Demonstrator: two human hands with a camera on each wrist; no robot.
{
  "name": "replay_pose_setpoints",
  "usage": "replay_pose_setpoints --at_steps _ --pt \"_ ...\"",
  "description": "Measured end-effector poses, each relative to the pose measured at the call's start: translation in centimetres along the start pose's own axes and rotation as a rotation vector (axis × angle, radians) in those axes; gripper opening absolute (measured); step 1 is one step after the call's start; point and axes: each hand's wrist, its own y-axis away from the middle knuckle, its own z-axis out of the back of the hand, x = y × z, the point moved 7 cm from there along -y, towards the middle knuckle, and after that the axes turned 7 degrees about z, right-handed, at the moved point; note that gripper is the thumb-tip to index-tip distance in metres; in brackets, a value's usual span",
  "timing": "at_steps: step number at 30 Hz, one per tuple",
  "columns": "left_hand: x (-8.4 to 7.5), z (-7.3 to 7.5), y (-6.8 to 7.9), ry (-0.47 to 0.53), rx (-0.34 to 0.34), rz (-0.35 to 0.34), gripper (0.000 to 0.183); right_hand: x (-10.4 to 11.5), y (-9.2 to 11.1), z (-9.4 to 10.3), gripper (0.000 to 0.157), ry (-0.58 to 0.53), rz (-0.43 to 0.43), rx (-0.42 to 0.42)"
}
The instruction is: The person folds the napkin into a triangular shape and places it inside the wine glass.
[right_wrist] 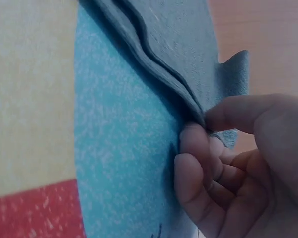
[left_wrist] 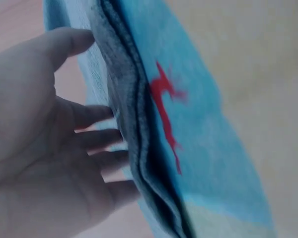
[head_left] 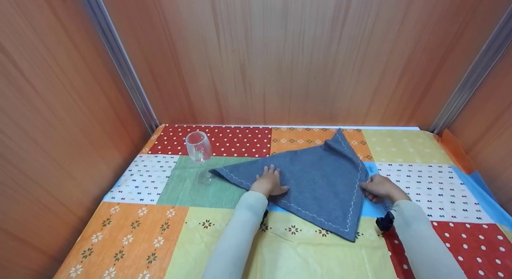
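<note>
A grey-blue cloth napkin (head_left: pixel 316 183) with pale wavy stitching lies folded on the table, one corner at the back standing up in a crease. My left hand (head_left: pixel 270 182) rests on its left part with fingers spread. In the left wrist view, the fingertips of that hand (left_wrist: pixel 49 134) reach over the layered edge of the napkin (left_wrist: pixel 134 109). On the other side, my right hand (head_left: pixel 380 188) pinches the napkin's right edge. The right wrist view shows thumb and curled fingers of the right hand (right_wrist: pixel 238 163) at the doubled edge of the cloth (right_wrist: pixel 174 74).
A clear stemmed glass (head_left: pixel 199 149) stands left of the napkin, its foot close to the napkin's left corner. A patchwork tablecloth (head_left: pixel 136 231) covers the table. Wood-grain panels (head_left: pixel 280 63) rise at the back and both sides.
</note>
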Motion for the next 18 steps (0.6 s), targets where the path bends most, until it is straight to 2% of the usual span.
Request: replay_pose_setpoints --at_steps 5,11,15,18 --pt "0.7 0.5 -0.4 0.022 0.005 -0.054 0.076 0.2 0.9 -0.6 0.027 -0.013 -0.024 0.075" --pt "1.3 1.0 -0.8 0.079 0.023 -0.109 0.076 0.5 1.8 -1.2 0.025 -0.016 0.004 0.118" --pt "1.4 1.2 -1.0 0.115 0.028 -0.121 0.077 0.6 2.1 -1.4 0.023 -0.022 0.006 0.131" --pt "1.3 1.2 -0.9 0.106 0.022 -0.113 0.076 0.7 2.2 -1.4 0.023 -0.027 0.007 0.138"
